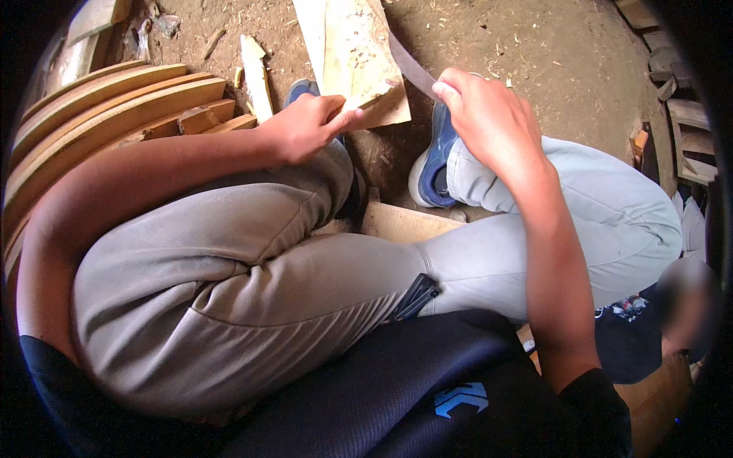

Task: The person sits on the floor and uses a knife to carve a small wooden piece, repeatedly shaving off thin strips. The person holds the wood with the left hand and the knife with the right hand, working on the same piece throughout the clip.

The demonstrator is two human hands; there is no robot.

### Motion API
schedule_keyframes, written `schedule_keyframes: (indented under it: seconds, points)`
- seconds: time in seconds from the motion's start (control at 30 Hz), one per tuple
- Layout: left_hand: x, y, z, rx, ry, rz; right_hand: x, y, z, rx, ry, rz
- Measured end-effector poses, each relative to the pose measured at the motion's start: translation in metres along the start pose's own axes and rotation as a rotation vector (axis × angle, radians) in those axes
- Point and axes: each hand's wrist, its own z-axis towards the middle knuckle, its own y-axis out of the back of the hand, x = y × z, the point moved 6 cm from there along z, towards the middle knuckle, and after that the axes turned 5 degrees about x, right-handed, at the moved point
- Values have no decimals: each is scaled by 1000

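Note:
My left hand (309,128) is closed at the near left corner of a pale, rough-hewn piece of wood (357,49), thumb toward the right. The wood slants away from me, over a lighter flat board (395,107) whose edge shows beneath it. My right hand (496,118), fingers wrapped, grips a knife with a long grey blade (412,67); its handle is hidden in my fist. The blade points up and left, against or just beside the wood's right edge; which of the two I cannot tell.
Curved wooden pieces (122,107) are stacked at the left. A split wood scrap (256,76) lies on the dirt floor (534,46) among shavings. My blue shoes (435,164) flank the board. Slatted wood (691,126) stands at the right, and another person (630,336) sits at the lower right.

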Motion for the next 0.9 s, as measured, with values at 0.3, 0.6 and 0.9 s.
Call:
schedule_keyframes:
  seconds: [0.3, 0.6, 0.9]
  points:
    - [10, -7, 16, 40, -63, -82, -5, -17, -8, 152, -64, -9]
    - [12, -9, 17, 52, -49, -78, -7, -19, -6, 147, -2, -15]
    - [18, -11, 6, -24, -8, 12, 5, -10, 5, 205, 72, -69]
